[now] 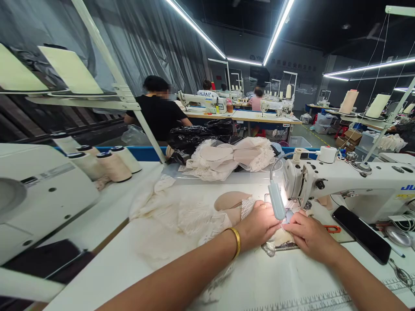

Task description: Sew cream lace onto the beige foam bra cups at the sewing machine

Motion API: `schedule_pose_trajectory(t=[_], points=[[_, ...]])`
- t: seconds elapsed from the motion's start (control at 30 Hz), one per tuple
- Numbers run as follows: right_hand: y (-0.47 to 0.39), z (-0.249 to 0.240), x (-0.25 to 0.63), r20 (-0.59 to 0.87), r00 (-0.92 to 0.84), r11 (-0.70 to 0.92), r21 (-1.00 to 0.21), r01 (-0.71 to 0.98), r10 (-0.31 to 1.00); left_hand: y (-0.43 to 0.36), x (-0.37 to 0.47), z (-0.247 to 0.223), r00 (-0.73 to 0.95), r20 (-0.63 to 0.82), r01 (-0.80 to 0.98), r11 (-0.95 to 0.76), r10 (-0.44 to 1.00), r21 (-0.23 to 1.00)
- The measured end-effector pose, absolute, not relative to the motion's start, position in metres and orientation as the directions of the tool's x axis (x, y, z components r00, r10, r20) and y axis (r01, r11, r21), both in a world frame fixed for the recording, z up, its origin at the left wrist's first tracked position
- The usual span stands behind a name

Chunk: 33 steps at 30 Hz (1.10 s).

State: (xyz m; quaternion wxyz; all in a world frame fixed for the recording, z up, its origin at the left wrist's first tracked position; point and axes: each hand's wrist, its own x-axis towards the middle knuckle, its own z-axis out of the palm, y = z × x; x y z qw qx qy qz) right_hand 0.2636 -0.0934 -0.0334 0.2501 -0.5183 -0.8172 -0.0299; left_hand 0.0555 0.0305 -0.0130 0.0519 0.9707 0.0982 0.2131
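Cream lace fabric [191, 216] spreads over the white table and runs to the sewing machine [343, 177]. Beneath the machine head, my left hand [259, 222] lies over the fabric with its fingers together, gripping it. Close by on the right, my right hand [313, 235] is closed, thumb and fingers pinching the fabric's edge. Beige cup-shaped pieces [231, 201] lie to the left of my left hand. A small grey lamp [276, 201] on a bendy neck lights the work and hides the needle area and some fingertips.
Piled lace pieces [230, 155] lie behind the work. To the right are a black phone [362, 233], an orange tool [332, 229] and scissors [402, 273]. A ruler strip [311, 301] marks the front. Thread cones [113, 166] stand left; a person [158, 110] sits ahead.
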Motion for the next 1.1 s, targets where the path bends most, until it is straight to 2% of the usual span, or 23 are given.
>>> schedule_pose_trajectory(t=[0.13, 0.4, 0.5, 0.6, 0.67, 0.73, 0.77, 0.8, 0.83, 0.87, 0.9, 0.93, 0.97, 1.03, 1.1], points=[[-0.095, -0.033, 0.263, 0.416, -0.324, 0.443, -0.231, 0.866, 0.85, 0.03, 0.058, -0.008, 0.902, 0.372, 0.169, -0.972, 0.218, 0.16], [-0.094, -0.037, 0.264, 0.43, -0.285, 0.423, -0.271, 0.865, 0.857, 0.025, 0.068, 0.005, 0.903, 0.271, 0.302, -0.941, 0.334, 0.153], [-0.095, -0.034, 0.261, 0.4, -0.168, 0.354, -0.454, 0.818, 0.901, 0.028, 0.072, 0.006, 0.893, 0.261, 0.326, -0.927, 0.367, 0.187], [-0.099, -0.029, 0.249, 0.285, -0.038, 0.223, -0.655, 0.722, 0.958, 0.023, 0.063, 0.014, 0.882, 0.254, 0.339, -0.908, 0.398, 0.246], [-0.103, -0.026, 0.237, 0.16, 0.042, 0.112, -0.832, 0.543, 0.986, 0.006, 0.047, 0.019, 0.882, 0.264, 0.315, -0.905, 0.391, 0.288], [-0.108, -0.024, 0.222, 0.019, 0.12, -0.013, -0.967, 0.256, 0.993, -0.024, 0.029, 0.019, 0.891, 0.279, 0.234, -0.888, 0.359, 0.395], [-0.111, -0.024, 0.215, -0.023, 0.157, -0.045, -0.99, 0.134, 0.987, -0.041, 0.02, 0.016, 0.882, 0.283, 0.147, -0.792, 0.376, 0.593], [-0.115, -0.024, 0.207, -0.034, 0.193, -0.047, -0.997, 0.059, 0.981, -0.059, 0.013, 0.011, 0.876, 0.223, 0.095, -0.607, 0.428, 0.789], [-0.119, -0.025, 0.201, -0.026, 0.234, -0.03, -0.999, 0.011, 0.972, -0.075, 0.009, 0.005, 0.904, 0.062, 0.089, -0.329, 0.424, 0.94], [-0.125, -0.025, 0.194, -0.005, 0.279, 0.0, -1.0, -0.02, 0.96, -0.09, 0.007, -0.002, 0.926, -0.106, 0.118, -0.009, 0.361, 0.993], [-0.131, -0.026, 0.188, 0.021, 0.319, 0.035, -0.999, -0.036, 0.947, -0.102, 0.007, -0.009, 0.917, -0.224, 0.136, 0.268, 0.331, 0.954], [-0.139, -0.027, 0.183, 0.046, 0.351, 0.066, -0.997, -0.045, 0.935, -0.11, 0.009, -0.014, 0.881, -0.294, 0.089, 0.482, 0.37, 0.872], [-0.146, -0.029, 0.178, 0.068, 0.373, 0.094, -0.994, -0.053, 0.925, -0.116, 0.013, -0.017, 0.841, -0.33, -0.004, 0.616, 0.428, 0.788], [-0.163, -0.034, 0.169, 0.096, 0.394, 0.131, -0.989, -0.065, 0.914, -0.118, 0.022, -0.016, 0.722, -0.307, -0.269, 0.661, 0.62, 0.701], [-0.178, -0.041, 0.164, 0.115, 0.398, 0.146, -0.988, -0.047, 0.91, -0.112, 0.031, -0.008, 0.593, -0.253, -0.437, 0.569, 0.765, 0.696]])
